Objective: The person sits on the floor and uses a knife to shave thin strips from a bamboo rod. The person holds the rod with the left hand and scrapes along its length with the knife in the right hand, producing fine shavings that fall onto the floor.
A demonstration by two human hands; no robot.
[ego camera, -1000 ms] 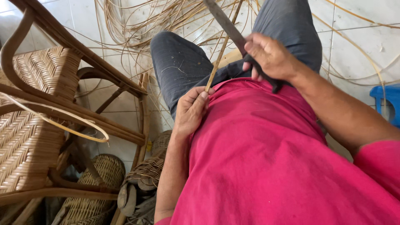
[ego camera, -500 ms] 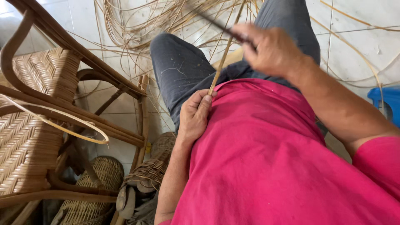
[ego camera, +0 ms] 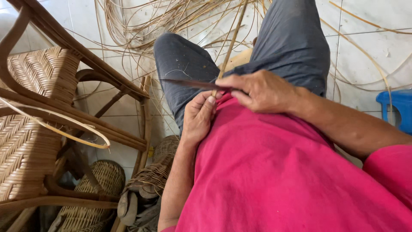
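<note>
I sit in a pink shirt and grey trousers. My left hand [ego camera: 198, 117] pinches the near end of a long thin rattan strip [ego camera: 231, 43] against my belly; the strip runs up and away over my lap. My right hand [ego camera: 259, 91] grips the handle of a dark knife [ego camera: 189, 83]. Its blade lies level and points left, crossing the strip just above my left fingers.
A woven rattan chair [ego camera: 38, 129] with bent wooden frame stands at the left. Small woven baskets [ego camera: 96, 189] lie on the floor under it. Loose rattan strands [ego camera: 141, 25] coil over the white tiles ahead. A blue plastic stool [ego camera: 397, 109] sits at the right edge.
My right hand has swung the knife down from an upright, raised position to level across the strip near my left fingers. My left hand has kept its hold on the strip.
</note>
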